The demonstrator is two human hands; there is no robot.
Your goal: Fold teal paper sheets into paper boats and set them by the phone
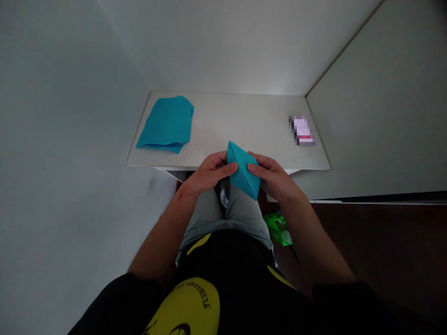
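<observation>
At ten o'clock from the hands, a folded blue sheet (165,123) lies on the white shelf (240,118), its layers parted along the near edge. The left hand (213,171) grips the folded blue piece (243,170), thumb on top, above the shelf's near edge. The right hand (276,179) pinches its other side likewise. At five o'clock, low down, sits a green bag (279,230), contents too dim to tell. At two o'clock, a pixelated item (303,130) lies on the shelf.
</observation>
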